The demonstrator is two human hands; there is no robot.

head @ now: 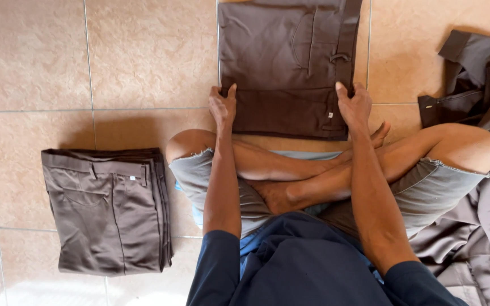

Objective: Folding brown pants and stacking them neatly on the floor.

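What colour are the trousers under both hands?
Dark brown trousers, plain, no pattern; head view.

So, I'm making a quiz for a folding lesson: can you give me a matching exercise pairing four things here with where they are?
Things:
1. dark brown trousers being folded
2. folded stack of brown trousers
3. loose heap of brown garments
4. left hand

Places:
a. on the tiled floor beside the left knee
b. crumpled at the right side
c. on the near left corner of the folded cloth
d. flat on the floor ahead of the crossed legs

Pairs: 1-d, 2-a, 3-b, 4-c
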